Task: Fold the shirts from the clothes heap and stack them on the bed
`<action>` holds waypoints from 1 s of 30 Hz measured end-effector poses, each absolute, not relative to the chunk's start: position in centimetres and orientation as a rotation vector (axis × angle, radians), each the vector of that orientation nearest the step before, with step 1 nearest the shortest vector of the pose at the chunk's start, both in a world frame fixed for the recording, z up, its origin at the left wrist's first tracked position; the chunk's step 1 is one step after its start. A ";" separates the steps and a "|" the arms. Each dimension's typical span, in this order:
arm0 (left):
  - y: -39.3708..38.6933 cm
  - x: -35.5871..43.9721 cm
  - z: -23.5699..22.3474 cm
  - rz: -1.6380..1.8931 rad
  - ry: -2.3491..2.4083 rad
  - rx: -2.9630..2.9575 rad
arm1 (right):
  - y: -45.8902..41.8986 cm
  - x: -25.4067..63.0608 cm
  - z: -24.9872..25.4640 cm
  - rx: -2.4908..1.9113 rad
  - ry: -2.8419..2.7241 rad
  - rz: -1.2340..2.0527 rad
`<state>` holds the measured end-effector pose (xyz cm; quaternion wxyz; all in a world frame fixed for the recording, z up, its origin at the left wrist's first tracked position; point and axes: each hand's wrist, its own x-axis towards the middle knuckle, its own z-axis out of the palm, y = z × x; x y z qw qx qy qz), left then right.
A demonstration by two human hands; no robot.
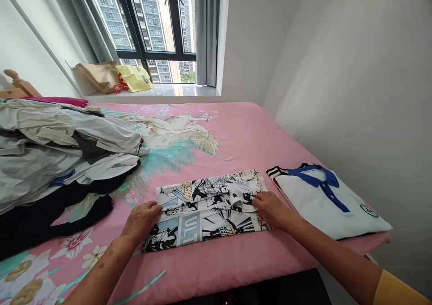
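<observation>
A white garment with black, blue and orange comic print [216,213], likely a shirt, lies folded into a wide strip near the bed's front edge. At its left side, my left hand [143,217] pinches the cloth edge, with the fingertips partly tucked out of sight. My right hand [272,209] grips the opposite side, its fingers closed on the cloth beside a small raised fold. Just right of that hand rests a neat stack of folded shirts, topped by a white polo shirt [310,201] with a blue collar and a round green badge.
A loose heap of white, grey and black clothes [67,147] covers the bed's left part. The pink floral bedsheet [243,134] runs back to the windowsill, which bears a brown paper bag [96,75] and a yellow bag [135,78]. A wall [354,93] borders the right side.
</observation>
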<state>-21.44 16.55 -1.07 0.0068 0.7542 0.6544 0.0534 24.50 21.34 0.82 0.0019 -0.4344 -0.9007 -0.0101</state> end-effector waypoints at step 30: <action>17.1 -22.4 -3.5 0.186 2.099 2.379 | 25.6 20.0 -2.4 -1.833 -2.460 0.398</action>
